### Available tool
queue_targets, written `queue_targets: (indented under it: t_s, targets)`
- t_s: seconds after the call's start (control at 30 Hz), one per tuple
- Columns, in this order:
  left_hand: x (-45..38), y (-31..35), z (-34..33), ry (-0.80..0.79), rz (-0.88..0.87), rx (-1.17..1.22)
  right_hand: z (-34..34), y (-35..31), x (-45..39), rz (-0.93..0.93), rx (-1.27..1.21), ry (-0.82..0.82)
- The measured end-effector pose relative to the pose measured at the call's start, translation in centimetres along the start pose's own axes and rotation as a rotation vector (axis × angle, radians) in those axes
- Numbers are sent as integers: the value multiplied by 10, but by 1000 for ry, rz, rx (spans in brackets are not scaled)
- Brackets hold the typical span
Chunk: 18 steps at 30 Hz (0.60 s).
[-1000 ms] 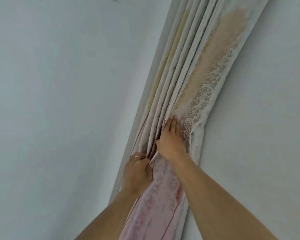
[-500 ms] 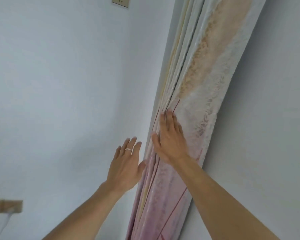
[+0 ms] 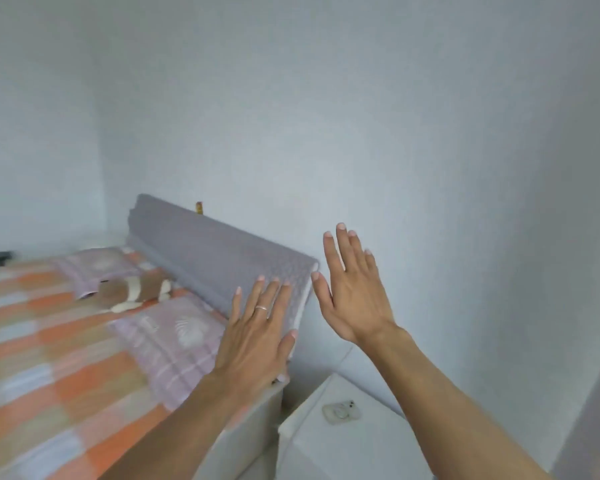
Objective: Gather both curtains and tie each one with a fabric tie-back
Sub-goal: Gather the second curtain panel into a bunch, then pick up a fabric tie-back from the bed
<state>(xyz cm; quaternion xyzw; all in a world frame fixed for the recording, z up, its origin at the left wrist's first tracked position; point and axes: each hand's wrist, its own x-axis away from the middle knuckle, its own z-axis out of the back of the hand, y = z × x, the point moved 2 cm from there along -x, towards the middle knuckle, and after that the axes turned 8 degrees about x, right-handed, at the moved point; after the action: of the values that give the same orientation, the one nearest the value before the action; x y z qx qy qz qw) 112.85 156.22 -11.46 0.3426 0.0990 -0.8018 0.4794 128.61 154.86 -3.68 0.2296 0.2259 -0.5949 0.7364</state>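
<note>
No curtain or tie-back shows in the head view now. My left hand [image 3: 257, 334], with a ring on one finger, is raised in mid-air in front of the bed's grey headboard [image 3: 201, 247], fingers spread and empty. My right hand [image 3: 352, 289] is held up a little higher and to the right, in front of the pale wall, fingers apart and holding nothing. The two hands are close together but do not touch.
A bed with an orange checked cover [image 3: 49, 358] and lilac pillows [image 3: 174, 344] fills the lower left. A white bedside table [image 3: 343, 441] with a small clear object [image 3: 340, 410] stands at lower centre. Pale walls meet in a corner at right.
Both hands have let go of the gathered curtain and opened. The view has swung left and down, so the curtain is out of sight and the bed and bedside table appear.
</note>
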Motion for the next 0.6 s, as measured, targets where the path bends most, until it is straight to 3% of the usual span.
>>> queue_targets:
  t_s: [0.33,0.6]
  targets:
    - [246,-302,173,-47,553,-369,-100,-419,-26,494,-336,-178]
    - [483,-455,265,-159,1030,-455,-167,-739,27,817,-509,-385]
